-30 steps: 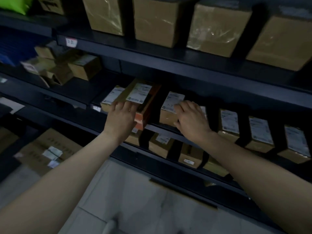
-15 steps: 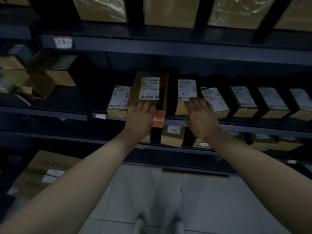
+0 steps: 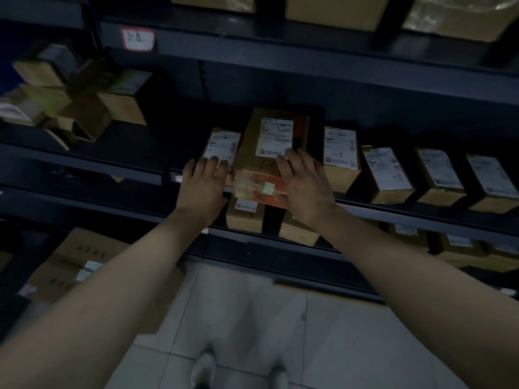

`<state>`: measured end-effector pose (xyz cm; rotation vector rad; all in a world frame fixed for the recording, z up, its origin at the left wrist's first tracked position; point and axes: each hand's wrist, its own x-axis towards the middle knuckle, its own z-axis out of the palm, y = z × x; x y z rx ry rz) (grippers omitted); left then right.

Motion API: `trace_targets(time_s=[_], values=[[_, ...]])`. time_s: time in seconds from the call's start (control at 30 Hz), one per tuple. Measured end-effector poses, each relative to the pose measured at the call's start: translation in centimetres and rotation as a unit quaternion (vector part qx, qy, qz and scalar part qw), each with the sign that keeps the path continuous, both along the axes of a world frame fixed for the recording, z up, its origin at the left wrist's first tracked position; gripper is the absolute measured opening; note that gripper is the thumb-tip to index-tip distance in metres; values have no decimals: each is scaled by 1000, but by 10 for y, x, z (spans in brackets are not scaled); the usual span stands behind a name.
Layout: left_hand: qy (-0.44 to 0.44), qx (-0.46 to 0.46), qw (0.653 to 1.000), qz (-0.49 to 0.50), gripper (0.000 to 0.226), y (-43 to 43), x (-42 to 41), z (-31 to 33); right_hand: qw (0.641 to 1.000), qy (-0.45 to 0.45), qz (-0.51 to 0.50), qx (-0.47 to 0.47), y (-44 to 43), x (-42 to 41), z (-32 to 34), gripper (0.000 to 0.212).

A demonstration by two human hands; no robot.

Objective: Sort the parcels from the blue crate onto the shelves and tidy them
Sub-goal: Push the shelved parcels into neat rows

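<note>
Head view, big parcel: a brown carton [image 3: 266, 164] with a white label and orange tape lies on the middle shelf [image 3: 393, 210], its taped near end jutting past the shelf's front edge.
Left grip: my left grip [image 3: 203, 186] is wide, with the fingers straight and flat. The fingertips rest on the label of the small parcel [image 3: 222, 147], which touches the carton's left side, and my palm is over the shelf's front edge.
Right grip: my right grip [image 3: 304, 186] is wide too, with the fingers laid flat on the carton's top at its front right corner and the tips at the label's lower edge. I cannot tell where the thumb sits.
Right of the carton: a labelled parcel [image 3: 339, 155] stands just beside it. Further along the same front edge there is a row of three parcels [image 3: 439, 178], each set apart from the next.
Lower shelf: two brown parcels [image 3: 244, 217] sit under the carton's overhang.
Top shelf: large boxes [image 3: 334, 9] above, and a handwritten tag [image 3: 137, 37] on the rail – I cannot read it.
Left bay: a blurred jumble of boxes [image 3: 84, 108].
Floor: pale tiles [image 3: 252, 318], with a flat box [image 3: 78, 265] lying at the left.
</note>
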<state>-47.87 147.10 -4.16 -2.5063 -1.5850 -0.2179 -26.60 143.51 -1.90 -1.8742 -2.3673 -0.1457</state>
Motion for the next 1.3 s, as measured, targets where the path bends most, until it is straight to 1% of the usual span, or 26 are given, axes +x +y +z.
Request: trace_targets(time_s=[0.13,0.27,0.4,0.57,0.67,0.73,0.87,0.97,1.07,1.17,1.3], values=[[27,-28,999,5,77,16,-26,-9,1000,3,-12,3,11,-20,-18,84],[25,-43,999,-21,74,38,-38,-16,999,-14,-48,3,18,-32,-32,86],[20,-60,996,-55,76,57,-43,-30,995,-31,-92,28,24,-37,-48,91],[17,-63,992,-104,71,76,-37,-47,990,-63,-120,30,31,-39,-50,89],[-9,-54,991,-121,64,91,-35,-57,990,-54,-128,28,36,-41,-48,86],[-26,-54,991,-122,62,101,-35,-59,990,-49,-132,20,42,-41,-46,87],[-10,-63,991,-115,65,121,-37,-55,990,-47,-135,17,59,-40,-46,91],[-12,-62,993,-105,62,135,-40,-54,990,-41,-133,9,72,-39,-45,91],[-10,-58,994,-95,59,145,-42,-51,990,-54,-133,4,84,-36,-46,92],[13,-70,994,-84,64,152,-42,-49,989,-57,-133,11,91,-34,-48,94],[28,-63,994,-85,67,157,-42,-50,989,-65,-134,2,97,-32,-48,94]])
